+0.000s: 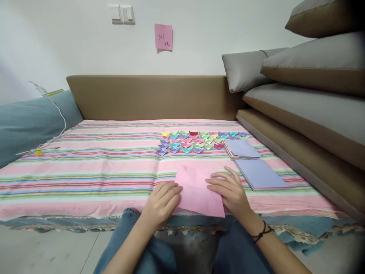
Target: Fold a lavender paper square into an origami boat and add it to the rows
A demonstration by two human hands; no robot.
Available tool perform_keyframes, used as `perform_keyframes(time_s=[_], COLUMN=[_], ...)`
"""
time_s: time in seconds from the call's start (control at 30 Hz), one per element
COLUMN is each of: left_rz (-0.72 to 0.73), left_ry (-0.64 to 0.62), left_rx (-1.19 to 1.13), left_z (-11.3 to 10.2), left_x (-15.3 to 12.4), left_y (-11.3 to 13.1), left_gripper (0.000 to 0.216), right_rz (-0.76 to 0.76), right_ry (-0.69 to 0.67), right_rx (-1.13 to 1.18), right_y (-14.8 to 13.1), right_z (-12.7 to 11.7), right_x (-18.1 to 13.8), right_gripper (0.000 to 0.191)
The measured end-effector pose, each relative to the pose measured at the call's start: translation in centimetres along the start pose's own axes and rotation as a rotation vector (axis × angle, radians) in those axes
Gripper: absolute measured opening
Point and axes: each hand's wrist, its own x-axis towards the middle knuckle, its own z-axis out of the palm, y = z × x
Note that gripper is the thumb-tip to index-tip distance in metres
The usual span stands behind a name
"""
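A pink sheet of paper [196, 194] lies at the front edge of the striped cloth, its lower edge reaching over the border. Faint creases show on it. My left hand [163, 201] grips the sheet's left side, fingers together on top and the thumb hidden. On the right side, my right hand [231, 190] holds the same sheet, its fingers slightly spread over the paper. Beyond the sheet stand several small folded paper boats [186, 144] in rows, in purple, blue, pink, green, yellow and red.
To the right lie two stacks of coloured paper, an upper stack [242, 148] and a lower stack [261, 174]. Grey-brown cushions [308, 99] pile up at the right edge. A white cable [61, 114] runs along the blue armrest [37, 114] at left. The striped cloth [85, 167] covers the seat.
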Motion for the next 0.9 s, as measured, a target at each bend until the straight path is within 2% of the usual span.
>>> perform_keyframes(time_s=[0.13,0.2,0.3,0.4,0.5,0.6,0.73,0.9], left_rz=[-0.061,-0.179,-0.442,-0.692,-0.957,-1.132,-1.168,-1.132], left_ry=[-0.275,-0.377,-0.442,-0.379,-0.296,-0.266,-0.266,-0.304], left_rx=[-0.131,-0.231,-0.406,-0.537,-0.563,-0.519,-0.417,-0.337], left_z=[3.1,4.1,4.8,5.6,6.6,7.3,7.5,7.6], left_x=[-1.1,-2.0,-3.0,-3.2,-2.7,-2.0,-1.2,-1.2], left_y=[-1.0,-1.1,-1.0,-1.3,-1.6,-1.6,-1.3,-1.1], left_gripper=[0.022,0.028,0.029,0.026,0.025,0.031,0.038,0.041], right_rz=[0.094,0.161,0.251,0.312,0.425,0.562,0.681,0.678], right_ry=[-0.291,-0.413,-0.489,-0.466,-0.364,-0.277,-0.247,-0.234], right_rx=[-0.033,0.003,0.082,0.159,0.202,0.183,0.136,0.089], right_y=[2.7,3.1,3.1,3.2,3.5,3.8,3.8,3.6], right_z=[2.4,2.7,2.5,2.6,3.4,4.4,4.8,4.6], right_x=[-1.5,-2.5,-3.6,-4.1,-4.2,-4.0,-3.7,-3.3], right_gripper=[0.029,0.032,0.039,0.031,0.009,0.022,0.024,0.027])
